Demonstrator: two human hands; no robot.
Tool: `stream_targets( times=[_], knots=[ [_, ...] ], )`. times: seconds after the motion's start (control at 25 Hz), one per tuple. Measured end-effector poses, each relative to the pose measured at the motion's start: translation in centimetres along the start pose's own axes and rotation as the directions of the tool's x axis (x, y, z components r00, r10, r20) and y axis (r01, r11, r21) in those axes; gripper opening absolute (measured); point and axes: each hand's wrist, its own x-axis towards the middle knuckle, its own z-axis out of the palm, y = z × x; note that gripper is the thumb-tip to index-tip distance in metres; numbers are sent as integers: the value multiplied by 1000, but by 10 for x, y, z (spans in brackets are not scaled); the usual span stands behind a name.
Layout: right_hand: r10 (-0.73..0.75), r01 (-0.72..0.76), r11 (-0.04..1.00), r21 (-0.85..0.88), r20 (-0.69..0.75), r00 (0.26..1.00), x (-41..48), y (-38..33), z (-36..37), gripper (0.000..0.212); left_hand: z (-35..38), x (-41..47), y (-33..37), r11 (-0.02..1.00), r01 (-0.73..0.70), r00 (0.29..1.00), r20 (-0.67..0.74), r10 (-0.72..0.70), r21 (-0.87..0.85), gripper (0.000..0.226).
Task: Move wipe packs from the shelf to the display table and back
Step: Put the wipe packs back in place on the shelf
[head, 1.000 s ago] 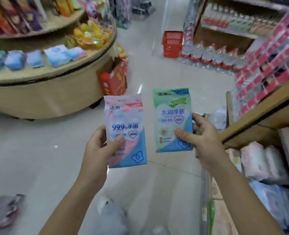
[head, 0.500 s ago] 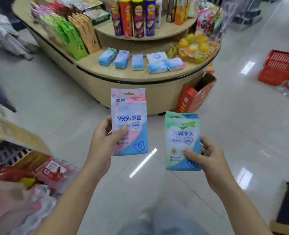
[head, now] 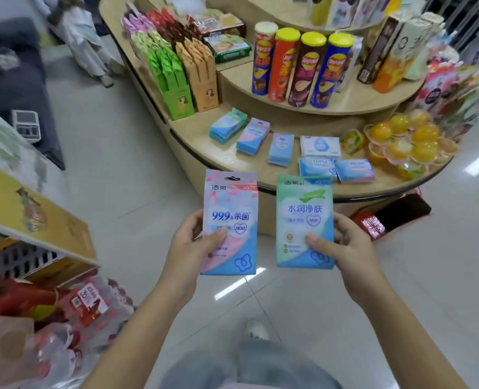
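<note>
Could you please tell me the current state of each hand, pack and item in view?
left hand: grips pink wipe pack, upright, off the table
right hand: grips green wipe pack, upright, off the table
packs on display table: lying down, untouched
chip cans: standing upright, lids on

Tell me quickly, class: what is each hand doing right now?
Left hand: holds the pink-and-blue wipe pack, thumb across its front.
Right hand: holds the green wipe pack, thumb on its front.
</note>
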Motion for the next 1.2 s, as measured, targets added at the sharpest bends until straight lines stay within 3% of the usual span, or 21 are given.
stream_targets(
  times=[0.32,0.76,0.96,1.2],
  knots=[
    [6,-6,1000,-3,29,1000,173,-44,66,37,-35,142,29,996,59,993,-97,-65,-62,30],
    [161,-147,985,93,-175,971,381,-36,186,35,-98,374,123,994,104,992,-80,-100,42,34],
    [270,-246,960,137,-193,943,483,-16,213,32,-89,441,126,984,176,979,-110,-171,35,34],
    [348,-336,937,95,-314,883,556,12,234,30,-75,499,120,966,257,957,-144,-253,10,30]
  ],
)
